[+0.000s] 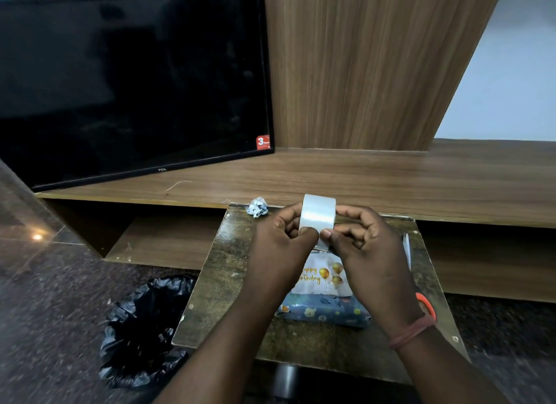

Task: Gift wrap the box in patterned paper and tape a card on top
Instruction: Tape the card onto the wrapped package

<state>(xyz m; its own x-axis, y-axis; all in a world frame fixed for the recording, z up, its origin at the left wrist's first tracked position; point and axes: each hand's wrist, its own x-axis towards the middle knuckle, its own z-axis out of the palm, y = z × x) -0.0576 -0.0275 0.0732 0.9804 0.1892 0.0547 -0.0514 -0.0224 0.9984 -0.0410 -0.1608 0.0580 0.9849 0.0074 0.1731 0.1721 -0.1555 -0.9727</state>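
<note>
A box wrapped in dark blue patterned paper (325,312) lies on the small brown table (228,286). On top of it sits a white card (323,278) with gold balloons and birthday lettering. Above the card I hold a roll of clear tape (318,214). My left hand (282,238) grips the roll's left side, thumb on its face. My right hand (361,238) holds the right side, and its thumb and finger pinch at the tape's face near the lower edge. My arms hide part of the box and card.
A crumpled scrap of paper (257,206) lies at the table's far left corner. A bin lined with a black bag (141,331) stands on the floor to the left. A long wooden shelf (391,178) with a television (129,81) runs behind.
</note>
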